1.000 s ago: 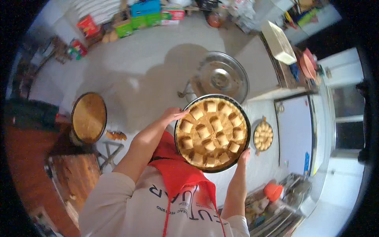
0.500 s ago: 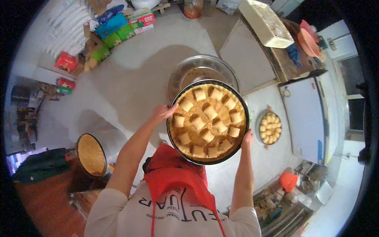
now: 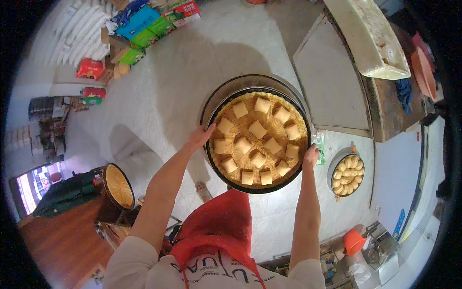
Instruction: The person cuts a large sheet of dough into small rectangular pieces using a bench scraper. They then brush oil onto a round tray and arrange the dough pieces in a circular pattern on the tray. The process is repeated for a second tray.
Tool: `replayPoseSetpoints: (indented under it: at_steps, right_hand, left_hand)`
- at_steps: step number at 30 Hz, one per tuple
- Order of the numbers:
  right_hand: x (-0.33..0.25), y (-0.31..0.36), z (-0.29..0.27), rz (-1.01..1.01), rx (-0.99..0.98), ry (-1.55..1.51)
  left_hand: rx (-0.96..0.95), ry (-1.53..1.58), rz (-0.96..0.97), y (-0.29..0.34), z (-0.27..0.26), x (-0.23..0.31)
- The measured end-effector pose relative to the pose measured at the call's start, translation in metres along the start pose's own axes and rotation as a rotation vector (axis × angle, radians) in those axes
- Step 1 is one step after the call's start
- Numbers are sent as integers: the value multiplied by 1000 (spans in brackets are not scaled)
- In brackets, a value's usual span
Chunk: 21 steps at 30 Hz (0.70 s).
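Note:
With both hands I hold a round steamer tray (image 3: 251,130) level in front of me. Its rim is dark, and a woven straw-coloured mat lines it. Several pale, squarish pieces of dough (image 3: 257,129) sit spaced apart on the mat. My left hand (image 3: 201,136) is closed on the left rim, my right hand (image 3: 311,156) on the right rim; some fingers are hidden under the tray. Just past its far edge, a larger round vessel (image 3: 255,79) with a thin dark rim shows, mostly covered by the tray. Whether the two touch I cannot tell.
On the right, a round tray of buns (image 3: 347,174) rests low, near a white chest (image 3: 394,168). A lined tray (image 3: 119,187) stands at left. A long pale tub (image 3: 368,38) sits on the far-right counter. Sacks (image 3: 72,33) and boxes (image 3: 144,26) line the far left.
The steamer tray has moved slightly right and away from me in my hands and now looks flatter. The vessel behind it is more covered. My view has shifted, and both hands keep their hold.

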State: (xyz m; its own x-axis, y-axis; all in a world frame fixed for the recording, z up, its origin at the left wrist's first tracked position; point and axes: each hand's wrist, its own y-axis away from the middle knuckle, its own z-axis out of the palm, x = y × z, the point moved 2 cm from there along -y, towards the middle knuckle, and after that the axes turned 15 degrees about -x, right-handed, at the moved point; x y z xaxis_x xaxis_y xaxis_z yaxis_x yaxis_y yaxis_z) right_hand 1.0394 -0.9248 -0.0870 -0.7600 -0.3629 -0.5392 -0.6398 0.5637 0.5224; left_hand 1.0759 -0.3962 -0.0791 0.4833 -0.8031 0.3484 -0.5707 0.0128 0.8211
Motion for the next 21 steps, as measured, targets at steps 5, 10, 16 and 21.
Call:
replayPoseSetpoints:
  at_steps: [5, 10, 16, 21]
  right_hand:
    - [-15, 6, 5, 0, -36, -4]
    - [-5, 6, 23, -53, 40, -89]
    - [48, -34, 60, 26, 285, 196]
    - [85, -110, 74, -148, 261, 596]
  left_hand:
    - [215, 181, 167, -23, 16, -26]
    - [75, 380, -43, -16, 9, -26]
    - [-14, 631, 419, 6, 31, -11]
    - [173, 990, 600, 17, 67, 16]
